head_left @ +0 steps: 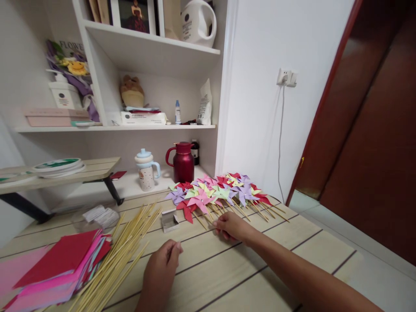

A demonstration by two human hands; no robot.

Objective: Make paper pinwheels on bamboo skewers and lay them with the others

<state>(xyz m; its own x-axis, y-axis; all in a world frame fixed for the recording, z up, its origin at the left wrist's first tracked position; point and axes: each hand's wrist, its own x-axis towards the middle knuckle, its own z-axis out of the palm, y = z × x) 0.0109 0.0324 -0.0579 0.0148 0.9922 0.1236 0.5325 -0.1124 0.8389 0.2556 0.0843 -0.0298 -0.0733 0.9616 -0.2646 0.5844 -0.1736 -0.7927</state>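
Note:
My right hand (pixel 229 227) reaches forward on the wooden table (pixel 247 268), its fingers pinched on the stick of a paper pinwheel at the near edge of a pile of several coloured pinwheels (pixel 221 193). My left hand (pixel 162 268) rests closer to me, fingers curled with the thumb pressed to the fingertips; whether anything is in them I cannot make out. A bundle of bamboo sticks (pixel 125 251) lies just left of it. A stack of red and pink paper sheets (pixel 60 266) sits at the far left.
A small metal box (pixel 170 219) stands between the sticks and the pinwheels. Behind are a red jug (pixel 183 161), a white cup with a blue lid (pixel 147 170), a clear plastic bag (pixel 97 216) and shelves. The table's right edge drops off beside a brown door (pixel 373 130).

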